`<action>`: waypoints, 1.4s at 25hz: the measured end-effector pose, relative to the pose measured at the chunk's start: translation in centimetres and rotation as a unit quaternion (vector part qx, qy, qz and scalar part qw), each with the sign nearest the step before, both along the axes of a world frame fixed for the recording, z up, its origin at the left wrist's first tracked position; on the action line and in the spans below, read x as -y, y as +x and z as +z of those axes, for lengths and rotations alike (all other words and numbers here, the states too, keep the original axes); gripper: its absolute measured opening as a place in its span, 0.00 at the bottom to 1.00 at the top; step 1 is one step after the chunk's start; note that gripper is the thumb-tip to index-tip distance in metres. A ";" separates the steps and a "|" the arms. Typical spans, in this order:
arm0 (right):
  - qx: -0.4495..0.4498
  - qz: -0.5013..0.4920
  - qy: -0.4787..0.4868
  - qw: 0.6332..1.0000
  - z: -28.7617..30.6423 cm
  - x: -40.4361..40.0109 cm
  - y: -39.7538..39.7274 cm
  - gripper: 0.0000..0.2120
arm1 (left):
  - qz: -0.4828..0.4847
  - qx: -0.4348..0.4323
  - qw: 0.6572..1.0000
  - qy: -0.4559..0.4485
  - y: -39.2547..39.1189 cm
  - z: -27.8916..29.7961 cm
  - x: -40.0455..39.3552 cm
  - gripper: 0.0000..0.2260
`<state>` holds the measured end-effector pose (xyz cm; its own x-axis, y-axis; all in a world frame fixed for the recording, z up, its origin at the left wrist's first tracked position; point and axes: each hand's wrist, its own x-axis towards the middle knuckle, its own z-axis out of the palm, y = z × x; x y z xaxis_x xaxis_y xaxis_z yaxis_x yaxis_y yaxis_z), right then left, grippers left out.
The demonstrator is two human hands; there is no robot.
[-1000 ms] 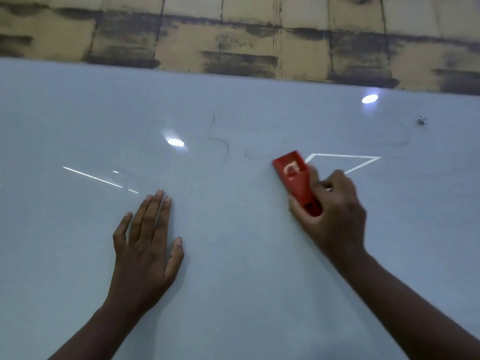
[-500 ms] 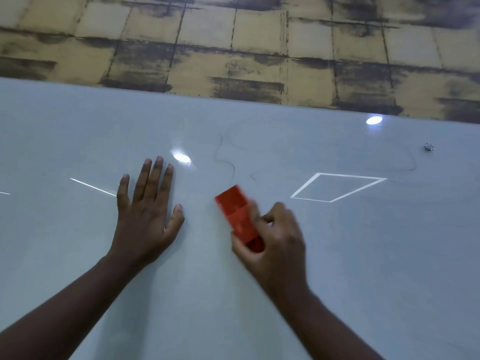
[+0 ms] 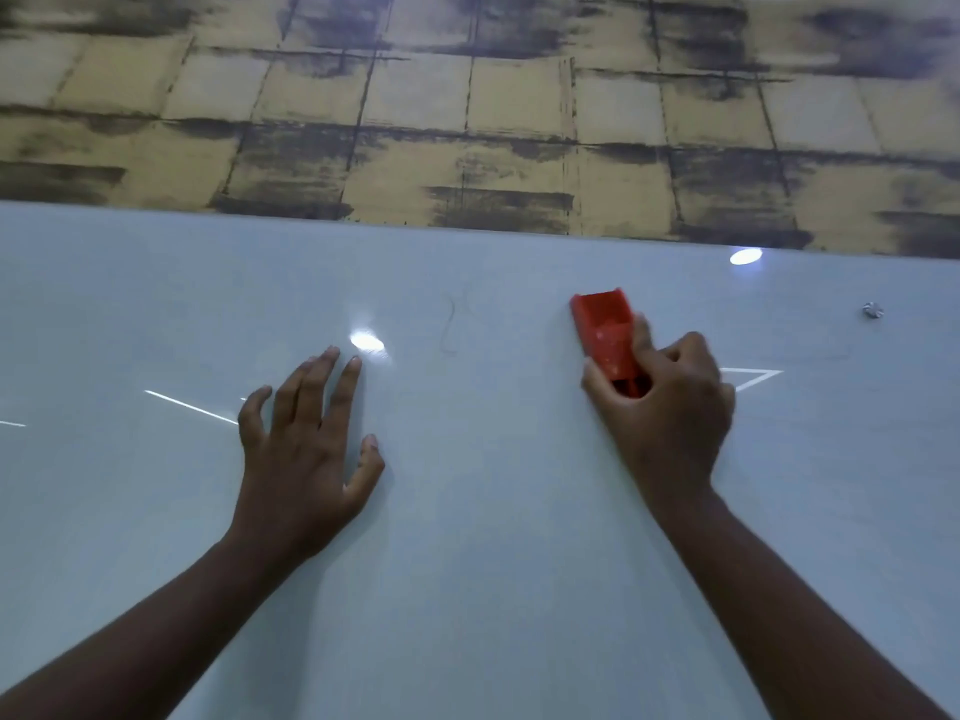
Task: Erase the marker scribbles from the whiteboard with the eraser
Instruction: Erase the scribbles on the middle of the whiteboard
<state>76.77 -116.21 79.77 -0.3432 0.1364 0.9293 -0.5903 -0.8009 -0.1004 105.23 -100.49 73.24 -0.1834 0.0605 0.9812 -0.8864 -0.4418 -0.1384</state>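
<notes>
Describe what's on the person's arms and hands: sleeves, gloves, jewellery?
Both forearms are bare as far as the frame shows; no sleeve edge is in view. The left hand and right hand wear no gloves. No rings, watch or bracelets show on the fingers or wrists. No markings or tape are visible on either arm.

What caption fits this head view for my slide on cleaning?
Right hand wipes red eraser across whiteboard; left hand rests flat.

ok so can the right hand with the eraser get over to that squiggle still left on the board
Probably yes. The right hand grips the red eraser, which lies on the whiteboard. The faint squiggle sits just to its left with bare board between. The left hand rests lower, clear of that path.
</notes>
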 end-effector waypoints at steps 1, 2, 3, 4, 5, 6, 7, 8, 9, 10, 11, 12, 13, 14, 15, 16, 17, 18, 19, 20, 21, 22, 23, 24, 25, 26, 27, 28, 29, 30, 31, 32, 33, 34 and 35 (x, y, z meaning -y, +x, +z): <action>0.032 0.013 0.019 0.999 0.6 0.4 -0.6 0.30 | 0.010 0.002 1.000 -0.007 0.1 1.2 -0.3 0.32; 0.054 0.024 0.032 0.998 1.0 0.5 -0.5 0.30 | 0.012 -0.002 1.000 -0.012 0.3 2.5 -0.7 0.31; 0.063 0.030 0.035 0.997 1.2 0.3 0.2 0.29 | 0.009 -0.008 1.000 -0.013 0.6 3.8 -0.8 0.31; 0.056 0.030 0.029 0.998 1.3 -0.5 1.5 0.29 | 0.004 -0.011 1.000 -0.014 0.8 4.9 -0.8 0.31; 0.034 0.024 0.010 0.999 1.0 -1.6 3.3 0.29 | -0.004 -0.015 1.000 -0.014 0.9 5.5 -0.6 0.31; -0.004 0.015 -0.020 1.000 0.6 -3.0 5.5 0.29 | -0.015 -0.022 1.000 -0.014 1.0 5.7 -0.2 0.31; -0.050 0.005 -0.055 0.997 -0.1 -4.4 7.7 0.29 | -0.025 -0.028 0.999 -0.010 1.2 5.7 0.1 0.32; -0.096 -0.009 -0.089 0.991 -0.7 -5.7 9.7 0.29 | -0.032 -0.031 0.999 -0.004 1.5 5.5 0.4 0.32; -0.133 -0.027 -0.119 0.984 -0.9 -6.9 11.4 0.29 | -0.034 -0.029 0.999 0.001 1.8 5.4 0.5 0.32; -0.158 -0.046 -0.141 0.976 -0.6 -7.7 12.3 0.29 | -0.034 -0.027 0.999 0.006 2.0 5.4 0.4 0.33; -0.167 -0.060 -0.154 0.972 0.2 -8.0 12.7 0.30 | -0.034 -0.028 0.999 0.010 2.1 5.4 0.3 0.33; -0.162 -0.069 -0.152 0.973 1.5 -7.9 12.6 0.30 | -0.035 -0.028 0.999 0.010 2.1 5.5 0.2 0.33; -0.147 -0.074 -0.140 0.976 3.1 -7.6 12.2 0.30 | -0.036 -0.030 0.999 0.006 2.0 5.4 0.1 0.32; -0.124 -0.079 -0.119 0.982 4.6 -7.0 11.3 0.30 | -0.038 -0.030 0.999 0.004 1.9 5.4 0.1 0.32; -0.098 -0.089 -0.092 0.987 6.0 -6.3 10.1 0.30 | -0.043 -0.027 0.999 0.003 1.8 5.4 0.1 0.32; -0.072 -0.101 -0.060 0.990 7.1 -5.4 8.6 0.30 | -0.049 -0.025 0.998 0.002 1.8 5.4 0.2 0.31; -0.049 -0.107 -0.029 0.993 7.9 -4.5 7.0 0.30 | -0.051 -0.021 0.998 0.001 1.9 5.3 0.1 0.31; -0.028 -0.104 -0.001 0.994 8.4 -3.5 5.3 0.31 | -0.051 -0.018 0.999 -0.001 2.0 5.2 0.1 0.31; -0.004 -0.094 0.025 0.995 8.6 -2.7 3.7 0.31 | -0.051 -0.015 0.999 -0.002 2.1 5.2 0.2 0.31; 0.026 -0.088 0.049 0.995 8.5 -2.0 2.3 0.31 | -0.051 -0.012 0.999 -0.001 2.2 5.2 0.2 0.32; 0.053 -0.088 0.070 0.992 8.2 -1.5 1.5 0.31 | -0.053 -0.010 0.999 0.000 2.3 5.3 0.2 0.32; 0.074 -0.087 0.086 0.990 7.8 -1.4 1.5 0.31 | -0.053 -0.010 0.999 0.000 2.3 5.2 0.2 0.32; 0.083 -0.081 0.091 0.989 7.3 -1.7 2.3 0.30 | -0.052 -0.010 0.999 -0.003 2.2 5.1 0.3 0.32; 0.073 -0.076 0.079 0.991 6.7 -2.5 3.6 0.29 | -0.050 -0.009 0.999 -0.008 2.0 5.1 0.3 0.32; 0.045 -0.074 0.049 0.995 5.7 -3.5 5.4 0.28 | -0.045 -0.009 0.999 -0.010 1.9 5.1 0.3 0.32; 0.000 -0.070 0.006 0.997 4.4 -4.5 7.3 0.27 | -0.038 -0.011 0.999 -0.010 1.8 5.3 0.2 0.32; -0.054 -0.065 -0.040 0.996 2.9 -5.6 9.1 0.28 | -0.029 -0.015 0.999 -0.010 1.7 5.4 0.2 0.32; -0.104 -0.059 -0.077 0.990 1.7 -6.5 10.2 0.28 | -0.018 -0.020 1.000 -0.011 1.5 5.4 0.2 0.32; -0.142 -0.058 -0.104 0.983 1.0 -7.0 10.7 0.28 | -0.008 -0.025 1.000 -0.011 1.3 5.4 0.3 0.33; -0.167 -0.068 -0.123 0.976 1.0 -7.0 10.6 0.29 | -0.001 -0.028 1.000 -0.010 1.1 5.4 0.2 0.33; -0.179 -0.085 -0.136 0.971 1.6 -6.6 9.8 0.30 | 0.005 -0.027 1.000 -0.010 0.9 5.5 0.1 0.33; -0.180 -0.103 -0.136 0.969 2.6 -6.0 8.7 0.30 | 0.009 -0.020 1.000 -0.009 0.7 5.7 0.1 0.33; -0.167 -0.114 -0.124 0.971 3.8 -5.1 7.3 0.31 | 0.009 -0.011 1.000 -0.008 0.5 5.9 0.1 0.33; -0.147 -0.120 -0.101 0.977 5.1 -4.1 5.5 0.31 | 0.005 -0.007 1.000 -0.008 0.1 6.2 0.1 0.33; -0.122 -0.122 -0.071 0.982 6.3 -3.0 3.6 0.30 | -0.001 -0.008 1.000 -0.009 -0.3 6.4 0.2 0.33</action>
<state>80.33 -113.24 86.06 -0.0534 0.3219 0.9453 -0.7587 -0.6286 0.1712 104.93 -100.70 79.65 -0.1674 0.0786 0.9828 -0.8896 -0.4418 -0.1162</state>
